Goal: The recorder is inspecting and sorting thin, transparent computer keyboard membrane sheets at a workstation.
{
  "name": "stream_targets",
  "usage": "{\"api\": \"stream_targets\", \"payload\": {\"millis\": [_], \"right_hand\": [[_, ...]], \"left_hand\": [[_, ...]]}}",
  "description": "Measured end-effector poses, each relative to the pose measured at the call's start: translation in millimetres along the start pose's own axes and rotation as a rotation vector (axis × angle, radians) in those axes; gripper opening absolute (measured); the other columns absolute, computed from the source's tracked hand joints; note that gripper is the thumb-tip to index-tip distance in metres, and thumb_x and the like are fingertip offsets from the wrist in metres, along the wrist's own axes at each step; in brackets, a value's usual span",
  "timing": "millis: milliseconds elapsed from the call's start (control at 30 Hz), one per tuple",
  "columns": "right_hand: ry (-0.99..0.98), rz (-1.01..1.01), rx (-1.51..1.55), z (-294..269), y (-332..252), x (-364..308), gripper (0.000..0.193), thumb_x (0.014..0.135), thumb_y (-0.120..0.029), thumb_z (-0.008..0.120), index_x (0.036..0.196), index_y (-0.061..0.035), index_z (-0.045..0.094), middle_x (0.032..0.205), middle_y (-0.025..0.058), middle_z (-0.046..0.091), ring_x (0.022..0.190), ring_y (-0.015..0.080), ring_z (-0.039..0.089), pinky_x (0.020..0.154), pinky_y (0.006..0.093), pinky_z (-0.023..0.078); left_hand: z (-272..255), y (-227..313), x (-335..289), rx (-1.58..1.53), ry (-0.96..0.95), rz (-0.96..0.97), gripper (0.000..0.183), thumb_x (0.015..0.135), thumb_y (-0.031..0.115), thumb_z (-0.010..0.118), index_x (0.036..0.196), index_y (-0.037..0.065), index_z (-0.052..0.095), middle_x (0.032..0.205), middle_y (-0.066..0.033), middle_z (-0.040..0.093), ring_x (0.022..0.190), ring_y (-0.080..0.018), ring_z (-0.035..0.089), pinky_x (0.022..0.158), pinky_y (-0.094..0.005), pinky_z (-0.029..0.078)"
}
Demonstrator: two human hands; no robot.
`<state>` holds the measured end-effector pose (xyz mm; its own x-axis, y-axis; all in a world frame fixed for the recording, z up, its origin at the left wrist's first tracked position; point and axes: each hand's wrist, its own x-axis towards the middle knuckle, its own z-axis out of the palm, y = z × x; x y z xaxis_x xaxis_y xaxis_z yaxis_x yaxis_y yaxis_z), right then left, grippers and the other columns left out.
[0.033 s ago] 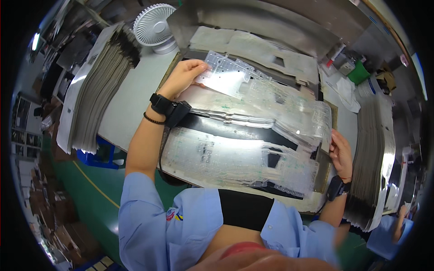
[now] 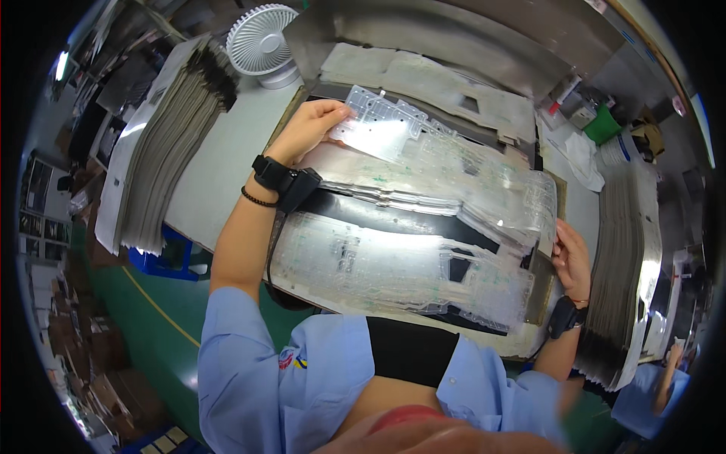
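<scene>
My left hand [image 2: 314, 125] pinches the left corner of a thin clear plastic sheet [image 2: 378, 132], which has a fine printed pattern and notched edges. That corner is lifted and tilted, and light glares off it. Its far part slopes to the right over a stack of similar sheets [image 2: 393, 195]. My right hand [image 2: 571, 253] is at the right end, its fingers curled closed on the sheet's edge; the fingertips are partly hidden. Nearer to me lies a second pile of clear patterned sheets [image 2: 393, 261] with a rectangular cutout toward its right.
Tall stacks of grey-edged sheets stand left [image 2: 162, 147] and right [image 2: 616, 265]. A white fan [image 2: 265, 45] is at the back left. Pale sheets [image 2: 423, 79] lie before a metal panel [image 2: 454, 38]. A green container [image 2: 603, 123] and white cloth [image 2: 582, 159] sit back right.
</scene>
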<state>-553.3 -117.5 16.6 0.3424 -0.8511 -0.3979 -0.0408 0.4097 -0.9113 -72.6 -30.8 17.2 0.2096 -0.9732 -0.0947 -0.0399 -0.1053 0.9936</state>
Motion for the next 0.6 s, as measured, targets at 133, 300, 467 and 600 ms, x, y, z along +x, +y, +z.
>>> {"api": "stream_targets", "payload": {"millis": [133,300,467,600], "right_hand": [[0.045,-0.138,-0.023,-1,-6,9,0.011,0.086,-0.015,0.053,0.091,-0.0053,0.054,0.074,-0.0027,0.053,0.060,0.0025,0.047,0.046,0.0141,0.034],[0.144,-0.396,-0.248,7,-37,38,0.011,0.087,-0.016,0.053,0.090,-0.0066,0.057,0.072,-0.0029,0.052,0.064,0.0021,0.048,0.052,0.0156,0.038],[0.151,-0.478,-0.180,10,-50,82,0.018,0.086,-0.017,0.054,0.098,-0.0045,0.058,0.074,-0.0021,0.053,0.064,0.0036,0.048,0.052,0.0167,0.039],[0.078,-0.531,-0.133,17,-47,99,0.021,0.087,-0.017,0.054,0.101,-0.0024,0.057,0.073,-0.0018,0.052,0.061,0.0039,0.046,0.053,0.0171,0.038]], "left_hand": [[-7,1,-7,-0.051,-0.015,-0.033,0.022,0.089,0.016,0.046,0.098,-0.002,0.056,0.084,-0.0057,0.059,0.071,-0.0104,0.058,0.063,-0.0232,0.051],[-21,4,-12,-0.050,0.094,0.045,0.023,0.090,0.017,0.045,0.097,-0.002,0.056,0.083,-0.0051,0.059,0.068,-0.0095,0.057,0.060,-0.0231,0.051],[-27,10,-22,-0.097,0.252,0.157,0.024,0.090,0.018,0.045,0.098,-0.002,0.056,0.081,-0.0051,0.059,0.067,-0.0082,0.056,0.056,-0.0230,0.051],[-26,10,-33,-0.104,0.314,0.175,0.024,0.089,0.018,0.045,0.099,-0.002,0.056,0.081,-0.0057,0.060,0.066,-0.0082,0.056,0.055,-0.0222,0.051]]}}
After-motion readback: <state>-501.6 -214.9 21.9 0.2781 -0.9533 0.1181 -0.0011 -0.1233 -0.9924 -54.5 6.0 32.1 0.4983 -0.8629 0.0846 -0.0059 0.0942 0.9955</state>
